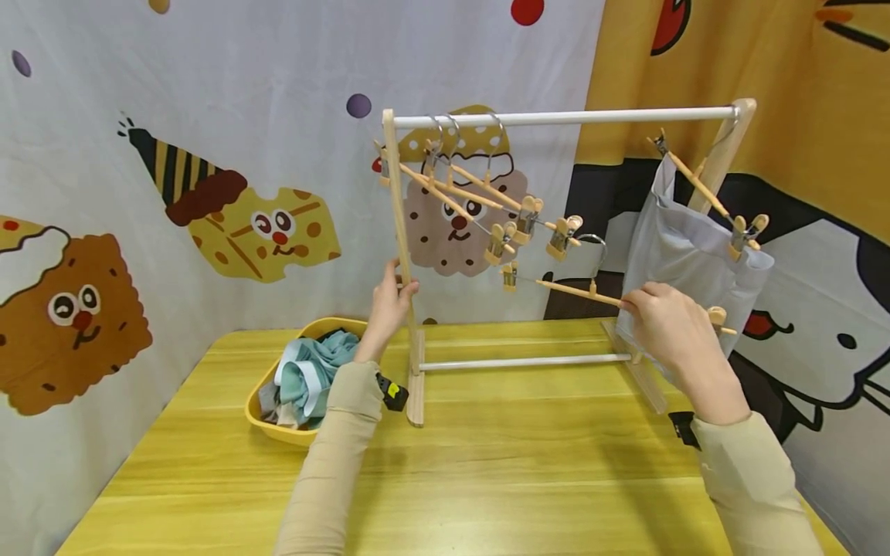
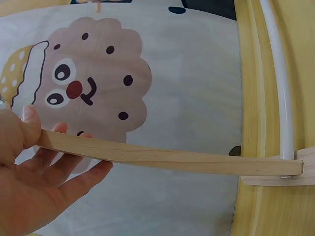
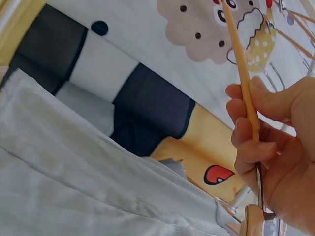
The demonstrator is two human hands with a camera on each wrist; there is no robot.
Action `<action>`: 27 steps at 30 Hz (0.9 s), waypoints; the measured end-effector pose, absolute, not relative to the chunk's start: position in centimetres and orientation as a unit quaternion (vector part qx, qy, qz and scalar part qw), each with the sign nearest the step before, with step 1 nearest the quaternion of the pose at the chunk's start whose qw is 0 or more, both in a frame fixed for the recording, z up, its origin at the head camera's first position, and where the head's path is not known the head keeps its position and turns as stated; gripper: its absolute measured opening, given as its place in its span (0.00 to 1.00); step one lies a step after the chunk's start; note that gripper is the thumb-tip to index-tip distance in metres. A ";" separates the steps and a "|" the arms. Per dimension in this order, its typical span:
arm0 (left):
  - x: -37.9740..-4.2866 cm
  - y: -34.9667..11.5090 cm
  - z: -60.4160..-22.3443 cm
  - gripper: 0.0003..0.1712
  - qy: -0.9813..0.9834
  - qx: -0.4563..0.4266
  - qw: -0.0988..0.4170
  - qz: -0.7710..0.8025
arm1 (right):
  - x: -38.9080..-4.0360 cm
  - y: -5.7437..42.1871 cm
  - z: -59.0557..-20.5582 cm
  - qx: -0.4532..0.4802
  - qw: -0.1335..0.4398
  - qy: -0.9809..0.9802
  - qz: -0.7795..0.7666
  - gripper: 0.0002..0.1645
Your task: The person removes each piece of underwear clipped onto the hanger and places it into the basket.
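Note:
My right hand [image 1: 666, 320] grips the bar of a wooden clip hanger [image 1: 573, 289], fingers curled round it in the right wrist view. Its hook points up, below the top rail and off it, and its clips hold nothing. My left hand [image 1: 389, 301] holds the left post [image 2: 147, 156] of a small wooden clothes rack between thumb and fingers. From the white top rail [image 1: 556, 118] hang several clip hangers [image 1: 480, 185] near the left end. Pale grey cloth [image 1: 688, 239] hangs from another clip hanger [image 1: 698, 181] at the right end, partly hidden by my right hand.
A yellow basket [image 1: 267, 432] with teal, white and grey clothes [image 1: 316, 371] stands on the wooden table [image 1: 487, 479], left of the rack. The rack's white lower bar [image 1: 521, 362] runs between its feet. A cartoon-print curtain [image 1: 278, 69] hangs behind.

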State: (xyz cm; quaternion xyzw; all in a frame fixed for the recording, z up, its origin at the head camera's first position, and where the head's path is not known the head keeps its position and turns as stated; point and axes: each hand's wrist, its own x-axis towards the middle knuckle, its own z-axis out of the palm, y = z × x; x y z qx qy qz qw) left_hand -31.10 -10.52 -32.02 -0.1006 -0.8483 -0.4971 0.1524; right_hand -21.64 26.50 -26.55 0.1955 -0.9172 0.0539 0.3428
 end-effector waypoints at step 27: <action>-31.2 -10.2 -32.3 0.28 -0.860 -0.091 0.181 -0.469 | -26.0 20.4 -14.7 0.109 0.409 -0.906 0.025 0.13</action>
